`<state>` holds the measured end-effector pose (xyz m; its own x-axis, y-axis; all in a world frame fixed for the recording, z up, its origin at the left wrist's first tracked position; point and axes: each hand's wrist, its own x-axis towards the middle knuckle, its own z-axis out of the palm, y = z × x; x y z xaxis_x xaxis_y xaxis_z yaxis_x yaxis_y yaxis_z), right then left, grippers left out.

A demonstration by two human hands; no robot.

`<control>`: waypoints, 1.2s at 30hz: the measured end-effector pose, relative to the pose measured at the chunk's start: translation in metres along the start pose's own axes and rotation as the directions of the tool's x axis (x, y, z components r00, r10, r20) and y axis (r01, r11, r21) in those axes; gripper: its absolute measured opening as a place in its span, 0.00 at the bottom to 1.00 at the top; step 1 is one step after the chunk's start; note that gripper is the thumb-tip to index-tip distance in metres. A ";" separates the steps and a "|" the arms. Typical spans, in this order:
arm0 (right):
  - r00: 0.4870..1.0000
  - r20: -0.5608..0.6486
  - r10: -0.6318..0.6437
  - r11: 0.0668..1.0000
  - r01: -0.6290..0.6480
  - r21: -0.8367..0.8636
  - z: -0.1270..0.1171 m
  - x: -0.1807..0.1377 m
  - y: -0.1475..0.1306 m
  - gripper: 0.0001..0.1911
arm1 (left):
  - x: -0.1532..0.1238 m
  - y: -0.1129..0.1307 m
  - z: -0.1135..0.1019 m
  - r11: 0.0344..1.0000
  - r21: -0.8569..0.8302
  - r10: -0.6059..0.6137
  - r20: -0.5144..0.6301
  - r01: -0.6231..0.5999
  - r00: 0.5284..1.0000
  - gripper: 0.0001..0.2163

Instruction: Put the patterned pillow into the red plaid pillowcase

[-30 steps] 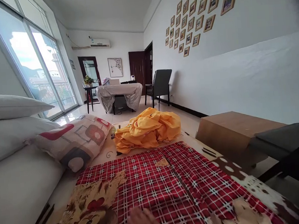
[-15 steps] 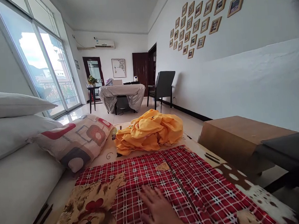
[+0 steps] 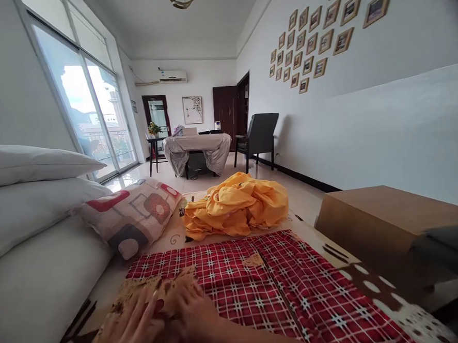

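On the bed's patterned sheet, a red plaid cloth point(image 3: 259, 288) lies spread flat, its far edge just short of a crumpled yellow garment point(image 3: 236, 204). Its left side runs near a patterned pillow point(image 3: 133, 213) and stacked white pillows point(image 3: 29, 204); on the right a brown box point(image 3: 379, 224) stands close beside the bed's edge. Between cloth and box a strip of spotted sheet point(image 3: 367, 282) shows bare, and beyond the bed the tiled floor lies open up to a covered table point(image 3: 196, 148) and a dark chair point(image 3: 260, 136).

Both hands sit at the cloth's near left corner. The left hand point(image 3: 126, 330) lies flat, fingers spread, pressing the brown-printed part. The right hand point(image 3: 191, 313) rests touching beside it, fingers loosely curved on the fabric; whether it pinches anything I cannot tell.
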<state>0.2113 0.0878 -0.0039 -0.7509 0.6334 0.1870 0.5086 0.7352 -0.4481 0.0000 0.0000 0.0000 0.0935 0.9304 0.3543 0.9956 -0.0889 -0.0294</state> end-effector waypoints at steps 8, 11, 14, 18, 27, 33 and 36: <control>0.990 -0.134 0.048 0.997 -0.055 -0.046 0.035 0.070 0.002 0.26 | 0.107 -0.029 0.051 0.999 0.014 -0.048 0.012 0.048 0.999 0.22; 0.976 -0.129 0.175 0.978 -0.188 -0.090 -0.001 0.045 0.050 0.24 | 0.094 -0.039 0.073 0.999 0.051 0.018 0.028 -0.019 0.999 0.18; 0.926 -0.168 0.337 0.926 -0.358 -0.120 -0.041 0.006 0.109 0.27 | 0.090 -0.047 0.080 0.991 0.129 0.039 0.049 -0.045 0.998 0.18; 0.849 -0.217 0.482 0.840 -0.518 -0.160 -0.080 -0.039 0.160 0.30 | 0.095 -0.052 0.081 0.965 0.252 0.074 0.018 -0.076 0.997 0.20; 0.914 -0.194 0.357 0.910 -0.387 -0.149 -0.032 0.040 0.074 0.28 | 0.101 -0.040 0.088 0.962 0.272 0.006 -0.117 0.026 0.993 0.21; 0.972 -0.143 0.184 0.976 -0.198 -0.089 0.016 0.094 0.026 0.24 | 0.099 -0.054 0.101 0.935 0.351 0.112 -0.178 -0.043 0.978 0.18; 0.958 -0.173 0.230 0.966 -0.247 -0.081 -0.003 0.078 0.063 0.25 | 0.098 -0.058 0.104 0.934 0.353 0.121 -0.178 -0.052 0.976 0.17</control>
<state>0.1859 0.1845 -0.0147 -0.5293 0.8176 0.2268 0.7107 0.5732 -0.4078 -0.0477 0.1330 -0.0607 0.2115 0.8344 0.5089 0.9267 -0.0057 -0.3758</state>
